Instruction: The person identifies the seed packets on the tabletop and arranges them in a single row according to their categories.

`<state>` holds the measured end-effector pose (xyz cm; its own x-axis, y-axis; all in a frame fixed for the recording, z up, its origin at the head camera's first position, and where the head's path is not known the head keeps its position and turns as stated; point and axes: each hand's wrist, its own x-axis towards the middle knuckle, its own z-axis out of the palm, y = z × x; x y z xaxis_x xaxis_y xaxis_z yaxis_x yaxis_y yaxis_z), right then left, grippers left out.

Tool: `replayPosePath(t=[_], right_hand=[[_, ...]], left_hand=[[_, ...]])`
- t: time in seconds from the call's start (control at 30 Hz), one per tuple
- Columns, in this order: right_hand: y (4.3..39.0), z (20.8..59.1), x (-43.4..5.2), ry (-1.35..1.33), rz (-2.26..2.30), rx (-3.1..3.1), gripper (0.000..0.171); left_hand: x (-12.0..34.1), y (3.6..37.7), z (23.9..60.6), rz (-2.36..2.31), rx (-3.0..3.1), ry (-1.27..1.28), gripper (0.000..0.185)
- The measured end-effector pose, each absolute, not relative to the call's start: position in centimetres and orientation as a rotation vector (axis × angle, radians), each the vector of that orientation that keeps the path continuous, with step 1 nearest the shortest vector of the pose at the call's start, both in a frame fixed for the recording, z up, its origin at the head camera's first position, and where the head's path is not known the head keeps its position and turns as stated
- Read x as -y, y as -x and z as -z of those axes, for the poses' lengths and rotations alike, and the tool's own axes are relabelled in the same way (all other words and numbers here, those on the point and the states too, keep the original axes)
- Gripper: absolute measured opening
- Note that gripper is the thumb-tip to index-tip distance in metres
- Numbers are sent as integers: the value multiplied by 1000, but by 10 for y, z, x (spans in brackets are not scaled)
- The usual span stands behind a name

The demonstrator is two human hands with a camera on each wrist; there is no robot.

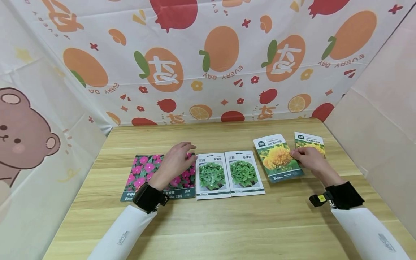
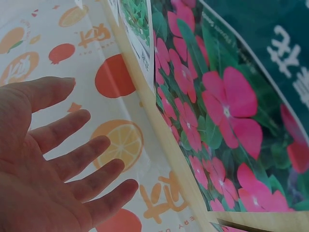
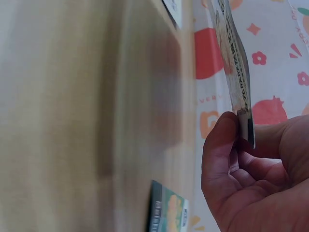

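Both hands work a row of seed packets: the right hand (image 1: 308, 159) pinches a marigold packet (image 1: 278, 157) by its edge, lifted, while the left hand (image 1: 177, 159) hovers spread over the pink-flower packet (image 1: 143, 173). Two herb packets (image 1: 229, 173) already lie paired; sorting looks about half done.

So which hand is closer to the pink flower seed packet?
Left. The left hand hovers open right over the flat pink flower seed packet; the right hand is far across the table, pinching a yellow flower seed packet.
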<state>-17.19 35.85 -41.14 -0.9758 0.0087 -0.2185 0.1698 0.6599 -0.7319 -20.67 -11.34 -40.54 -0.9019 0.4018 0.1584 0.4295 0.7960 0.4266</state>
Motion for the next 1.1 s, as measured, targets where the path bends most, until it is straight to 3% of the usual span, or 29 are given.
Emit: replayPosePath(t=[0.67, 1.1], right_hand=[[156, 429, -352, -161, 1097, -2709, 36], [157, 430, -348, -130, 790, -2888, 33]], left_hand=[[116, 205, 407, 743, 2919, 653, 39], [117, 204, 409, 724, 2912, 667, 38]])
